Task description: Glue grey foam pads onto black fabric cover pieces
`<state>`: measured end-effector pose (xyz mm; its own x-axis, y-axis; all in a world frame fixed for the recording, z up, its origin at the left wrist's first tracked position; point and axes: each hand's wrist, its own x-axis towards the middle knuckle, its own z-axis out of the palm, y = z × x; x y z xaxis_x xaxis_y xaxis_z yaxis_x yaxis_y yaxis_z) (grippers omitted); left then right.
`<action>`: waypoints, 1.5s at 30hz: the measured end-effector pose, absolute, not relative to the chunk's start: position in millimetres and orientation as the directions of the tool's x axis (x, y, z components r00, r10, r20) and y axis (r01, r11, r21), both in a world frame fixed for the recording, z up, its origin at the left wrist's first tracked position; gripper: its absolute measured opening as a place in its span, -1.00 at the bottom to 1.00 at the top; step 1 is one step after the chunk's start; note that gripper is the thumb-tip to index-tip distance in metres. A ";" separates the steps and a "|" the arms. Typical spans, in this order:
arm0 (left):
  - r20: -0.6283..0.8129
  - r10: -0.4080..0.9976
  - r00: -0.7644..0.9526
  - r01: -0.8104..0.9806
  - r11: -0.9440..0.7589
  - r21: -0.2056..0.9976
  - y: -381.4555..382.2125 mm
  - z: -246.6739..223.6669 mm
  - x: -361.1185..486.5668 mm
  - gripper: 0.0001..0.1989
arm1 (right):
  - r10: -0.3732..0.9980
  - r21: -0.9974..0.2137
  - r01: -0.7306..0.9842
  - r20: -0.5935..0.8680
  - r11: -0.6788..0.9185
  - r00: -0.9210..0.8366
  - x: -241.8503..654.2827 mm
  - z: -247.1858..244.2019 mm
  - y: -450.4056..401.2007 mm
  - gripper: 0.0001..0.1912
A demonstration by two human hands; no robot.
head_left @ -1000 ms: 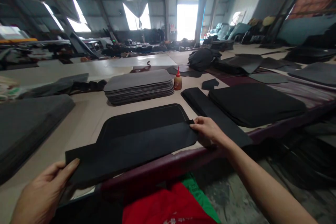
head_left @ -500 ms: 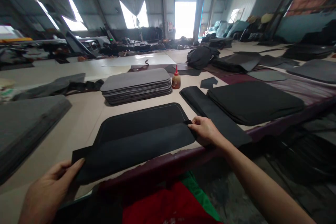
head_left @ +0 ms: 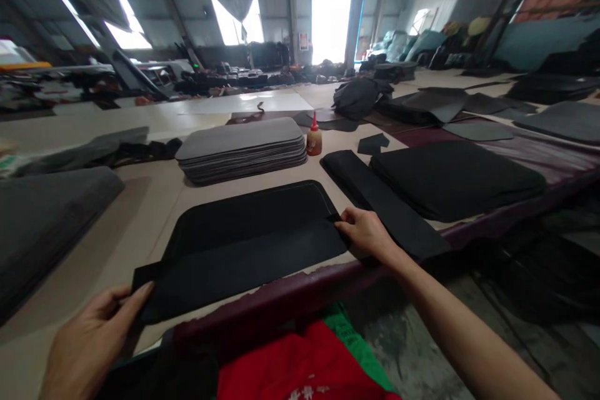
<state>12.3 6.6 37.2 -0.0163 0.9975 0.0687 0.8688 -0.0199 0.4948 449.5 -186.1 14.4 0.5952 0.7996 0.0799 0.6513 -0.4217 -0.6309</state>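
A black strip [head_left: 253,265] lies across the near part of a black rounded panel [head_left: 253,209] at the table's front edge. My left hand [head_left: 100,328] pinches the strip's left end between thumb and fingers. At the other end, my right hand [head_left: 363,228] has its fingers closed on the strip's right corner, beside the panel's right edge. A thin pale line runs near the panel's far and right edges. The fingertips partly hide both ends of the strip.
Behind the panel stand a stack of grey panels [head_left: 244,144] and a red-capped bottle [head_left: 314,137]. Black strips [head_left: 375,200] and a black panel stack [head_left: 454,178] lie right. Thick grey material [head_left: 51,219] is at left. The table edge [head_left: 281,294] is close in front.
The view has shifted slightly. Both hands keep their hold, and the strip lies a little flatter against the panel at its left end.
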 end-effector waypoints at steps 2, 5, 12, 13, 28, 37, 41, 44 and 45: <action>0.007 0.999 -0.048 0.867 0.038 0.497 6.4 36.2 13.0 -0.56 | 0.801 -0.615 0.662 0.080 -0.430 0.594 448.5 15.0 -186.3 -0.82; -0.020 0.997 -0.079 0.876 0.079 0.475 5.9 35.3 13.7 -0.56 | 0.799 -0.591 0.674 0.083 -0.442 0.596 446.1 16.4 -186.8 -0.82; -0.064 0.995 -0.073 0.854 0.095 0.511 4.2 35.6 13.8 -0.57 | 0.776 -0.547 0.690 0.113 -0.473 0.621 440.9 15.7 -189.1 -0.75; -0.058 0.996 -0.072 0.858 0.091 0.506 3.9 35.7 13.9 -0.56 | 0.769 -0.545 0.690 0.123 -0.476 0.627 440.7 15.1 -189.4 -0.69; -0.054 0.996 -0.074 0.878 0.091 0.471 -1.0 39.4 19.1 -0.49 | 0.773 -0.537 0.719 0.178 -0.442 0.609 441.3 8.8 -192.4 -0.84; -0.057 0.998 -0.031 0.829 0.057 0.556 -4.4 42.2 25.2 -0.56 | 0.775 -0.535 0.718 0.171 -0.446 0.609 441.8 7.8 -192.8 -0.83; -0.012 0.995 0.103 0.621 -0.055 0.782 -8.3 42.2 25.6 -0.58 | 0.763 -0.542 0.699 0.151 -0.467 0.628 442.9 5.3 -194.5 -0.77; 0.030 0.986 0.162 0.469 -0.104 0.877 -7.3 40.3 21.3 -0.52 | 0.741 -0.577 0.628 0.058 -0.523 0.669 450.1 0.0 -194.4 -0.70; 0.044 0.985 0.167 0.450 -0.116 0.885 -6.2 40.1 19.4 -0.51 | 0.735 -0.580 0.611 0.032 -0.539 0.678 454.8 -3.8 -194.3 -0.69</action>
